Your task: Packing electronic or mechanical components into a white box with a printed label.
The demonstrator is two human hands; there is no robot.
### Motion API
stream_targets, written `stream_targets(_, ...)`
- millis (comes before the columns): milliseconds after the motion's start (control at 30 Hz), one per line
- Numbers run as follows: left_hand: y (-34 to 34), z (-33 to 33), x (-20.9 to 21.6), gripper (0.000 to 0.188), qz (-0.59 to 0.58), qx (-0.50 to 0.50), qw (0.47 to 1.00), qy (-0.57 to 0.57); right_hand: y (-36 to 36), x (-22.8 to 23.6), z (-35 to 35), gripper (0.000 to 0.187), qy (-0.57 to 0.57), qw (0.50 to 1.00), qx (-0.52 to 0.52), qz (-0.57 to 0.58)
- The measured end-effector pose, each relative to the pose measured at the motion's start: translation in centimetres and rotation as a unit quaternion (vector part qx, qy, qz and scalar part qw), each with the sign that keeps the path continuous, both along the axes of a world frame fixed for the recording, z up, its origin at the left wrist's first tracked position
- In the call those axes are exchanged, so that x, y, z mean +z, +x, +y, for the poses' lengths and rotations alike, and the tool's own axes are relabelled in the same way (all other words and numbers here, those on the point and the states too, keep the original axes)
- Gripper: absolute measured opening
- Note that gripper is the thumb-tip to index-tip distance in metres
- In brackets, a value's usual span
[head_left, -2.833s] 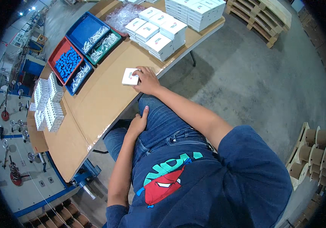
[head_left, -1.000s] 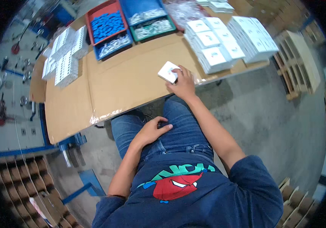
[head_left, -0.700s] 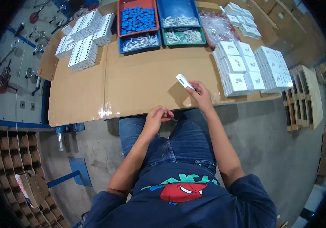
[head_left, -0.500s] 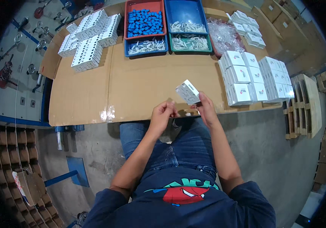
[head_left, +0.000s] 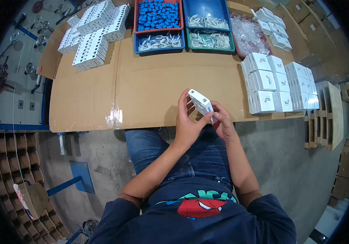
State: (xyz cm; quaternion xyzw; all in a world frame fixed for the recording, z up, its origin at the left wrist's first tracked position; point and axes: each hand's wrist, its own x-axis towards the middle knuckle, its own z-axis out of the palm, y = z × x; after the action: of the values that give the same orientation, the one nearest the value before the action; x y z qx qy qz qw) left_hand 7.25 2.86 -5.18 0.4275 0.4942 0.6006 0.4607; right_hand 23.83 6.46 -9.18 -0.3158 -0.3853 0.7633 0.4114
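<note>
Over the front edge of the cardboard-covered table, both my hands hold a small, flat white plastic case (head_left: 200, 101), tilted, with dark openings along its narrow edge. My left hand (head_left: 187, 124) wraps its left side, fingers behind it and thumb reaching across the lower end. At the lower right corner, the fingers of my right hand (head_left: 224, 123) pinch the case. What lies under those fingertips is hidden.
White cases with dark openings stand in stacks (head_left: 91, 51) at the back left. A red tray (head_left: 158, 30) holds blue parts; a blue tray (head_left: 158, 51) and a green tray (head_left: 212, 50) hold white pieces. Clear plastic bags (head_left: 247, 34) and printed white cases (head_left: 264, 81) lie to the right.
My left hand has moved up and right and taken hold of the white case, which the right hand held alone before. The case has turned so its narrow edge shows more.
</note>
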Motion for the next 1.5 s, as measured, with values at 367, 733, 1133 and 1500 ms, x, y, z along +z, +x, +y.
stream_targets(367,-3.0,1.3,2.2,0.076,-0.424,-0.208,0.828,-0.302,-2.1,5.9,0.6,0.068,0.325,0.914,0.019,-0.241)
stream_targets(733,-2.2,0.2,1.1,0.06,-0.342,-0.114,0.889,-0.282,-4.2,6.3,-0.4,0.046,0.452,0.769,-0.064,-0.447)
stream_targets(1133,-1.7,-0.7,2.9,0.049,-0.42,-0.123,0.868,-0.233,-5.3,6.7,-0.1,0.062,0.403,0.874,-0.027,-0.269)
stream_targets(1500,-1.4,-0.9,4.6,0.053,-0.354,-0.068,0.903,-0.234,-6.2,8.2,0.3,0.06,0.44,0.863,-0.034,-0.246)
